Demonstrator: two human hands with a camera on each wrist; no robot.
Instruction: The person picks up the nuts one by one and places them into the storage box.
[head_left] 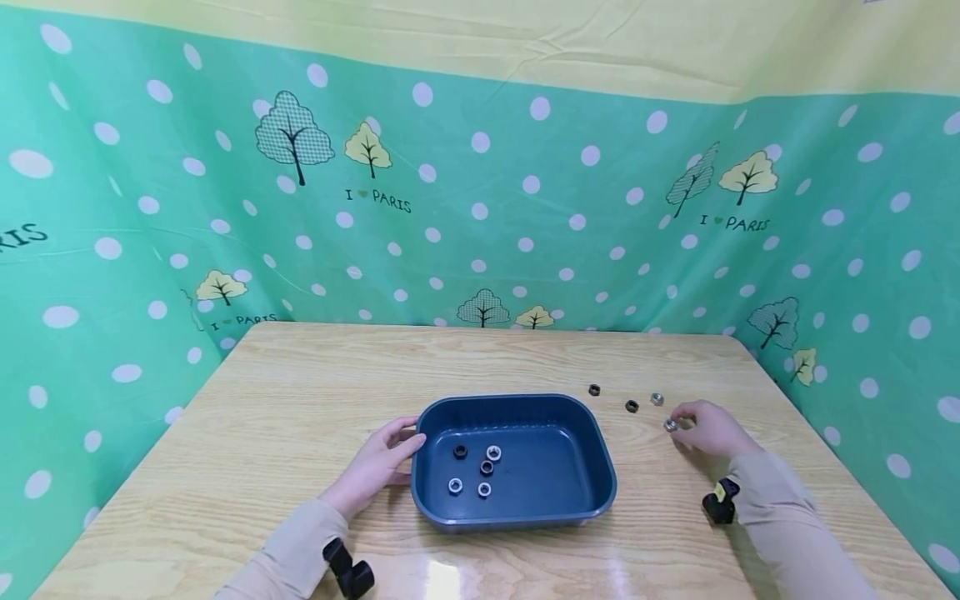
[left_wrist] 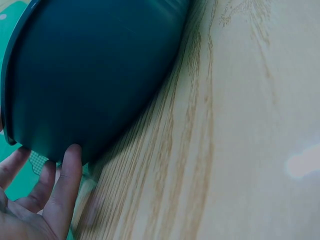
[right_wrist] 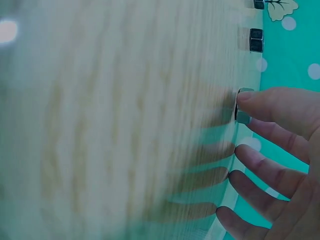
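Note:
A dark blue plastic tray [head_left: 517, 523] sits on the table with several silver and black hex nuts inside, among them a silver nut [head_left: 455, 486] and a black nut [head_left: 460, 452]. My left hand [head_left: 378, 467] holds the tray's left end, thumb over the rim and fingers against the outer wall [left_wrist: 95, 75]. To the right of the tray, my right hand [head_left: 711, 428] pinches a silver hex nut [right_wrist: 243, 118] between thumb and forefinger, down at the tabletop. Its other fingertips [right_wrist: 225, 212] touch or nearly touch the wood.
Beyond the right hand lie two black nuts [head_left: 632, 406] and another silver nut [head_left: 657, 398]. The wooden table [head_left: 300, 392] backs onto a green dotted curtain [head_left: 480, 208], which also hangs along both sides.

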